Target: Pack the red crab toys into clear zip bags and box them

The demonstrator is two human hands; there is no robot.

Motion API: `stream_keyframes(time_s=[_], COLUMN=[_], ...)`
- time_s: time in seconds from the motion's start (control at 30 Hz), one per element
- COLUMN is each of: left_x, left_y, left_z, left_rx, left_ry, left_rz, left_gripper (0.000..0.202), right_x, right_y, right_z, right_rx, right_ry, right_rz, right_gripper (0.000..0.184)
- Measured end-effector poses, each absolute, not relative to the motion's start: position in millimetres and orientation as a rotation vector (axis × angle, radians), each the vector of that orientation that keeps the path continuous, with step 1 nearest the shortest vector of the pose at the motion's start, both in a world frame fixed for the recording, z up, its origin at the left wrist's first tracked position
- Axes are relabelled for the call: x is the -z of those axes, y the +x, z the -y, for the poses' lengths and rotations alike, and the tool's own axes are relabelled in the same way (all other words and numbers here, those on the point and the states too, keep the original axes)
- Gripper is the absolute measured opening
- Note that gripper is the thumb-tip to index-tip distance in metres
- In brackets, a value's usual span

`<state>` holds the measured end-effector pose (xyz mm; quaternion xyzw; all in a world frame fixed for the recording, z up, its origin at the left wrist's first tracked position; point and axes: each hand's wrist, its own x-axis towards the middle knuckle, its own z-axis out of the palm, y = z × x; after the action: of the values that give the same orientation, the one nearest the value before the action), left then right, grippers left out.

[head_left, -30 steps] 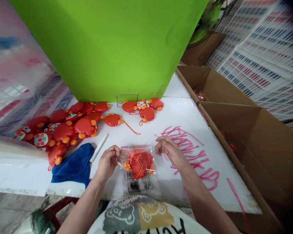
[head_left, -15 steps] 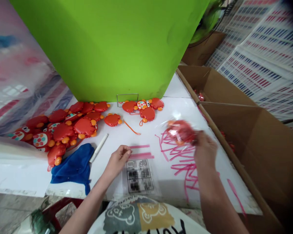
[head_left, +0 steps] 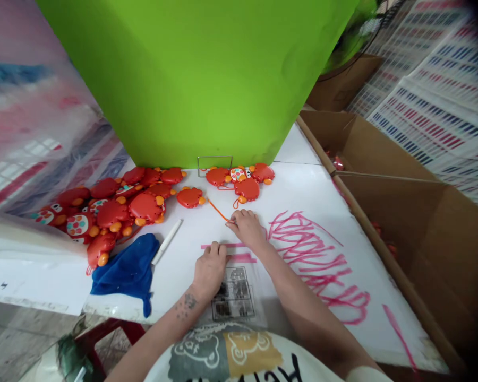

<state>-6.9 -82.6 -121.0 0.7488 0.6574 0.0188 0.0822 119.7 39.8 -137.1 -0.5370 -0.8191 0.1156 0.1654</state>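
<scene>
My right hand (head_left: 247,229) is closed at the tip of a thin orange cord (head_left: 219,209), its fingers pinched together. The cord runs up toward a red crab-shaped toy (head_left: 190,197) with orange claws. Closer to me, my left hand (head_left: 210,269) rests with bent fingers at the upper left edge of a clear plastic bag (head_left: 234,294) printed with black text; its fingertips are partly hidden. Pink marker lines (head_left: 242,258) lie just above the bag. More crab toys (head_left: 247,189) sit by the green panel, and a pile (head_left: 113,212) spreads at the left.
A blue cloth (head_left: 125,270) and a white marker-like stick (head_left: 167,242) lie left of my hands. Pink scribbles (head_left: 314,254) cover the table's right side. Cardboard boxes (head_left: 406,223) line the right edge. A green panel (head_left: 199,79) rises behind.
My right hand has moved left from the scribbles to the orange cord, and the bagged red toy it held is gone from it. My left hand has turned palm down by the bag.
</scene>
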Motion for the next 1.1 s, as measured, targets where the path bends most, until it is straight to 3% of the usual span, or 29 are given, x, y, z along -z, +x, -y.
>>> stream_keyframes(time_s=[0.2,0.43,0.53,0.67,0.9,1.03,1.1], left_x=[125.6,138.5,139.9,138.9,141.7,144.2,144.8], left_y=[-4.5,-11.7,-13.7,-14.3,-14.5,-15.0,-15.1], left_z=[83.6,86.7,88.3,89.3,88.2,87.5,87.3], left_rx=[-0.076,-0.415,-0.456,-0.426,-0.422,-0.422,-0.417], left_ry=[2.350,2.515,2.506,2.532,2.564,2.551,2.546], left_rz=[-2.004,-1.807,-1.746,-1.667,-1.653,-1.644,-1.640], left_gripper=[0.019,0.013,0.015,0.012,0.019,0.019,0.020], right_x=[132.3,106.1,90.8,79.1,114.5,133.6,136.3], right_y=[142.8,194.0,176.8,127.8,55.5,58.5,71.4], right_z=[-33.2,-35.2,-39.6,-48.9,-93.3,-100.9,-95.7], right_rx=[-0.292,-0.135,-0.102,-0.306,-0.924,-1.083,-1.138], right_ry=[-1.577,-1.734,-1.470,-1.028,-1.050,-1.111,-1.142], right_rz=[2.497,2.289,2.016,1.865,2.087,2.065,2.024], right_gripper=[0.011,0.017,0.013,0.005,0.042,0.066,0.069])
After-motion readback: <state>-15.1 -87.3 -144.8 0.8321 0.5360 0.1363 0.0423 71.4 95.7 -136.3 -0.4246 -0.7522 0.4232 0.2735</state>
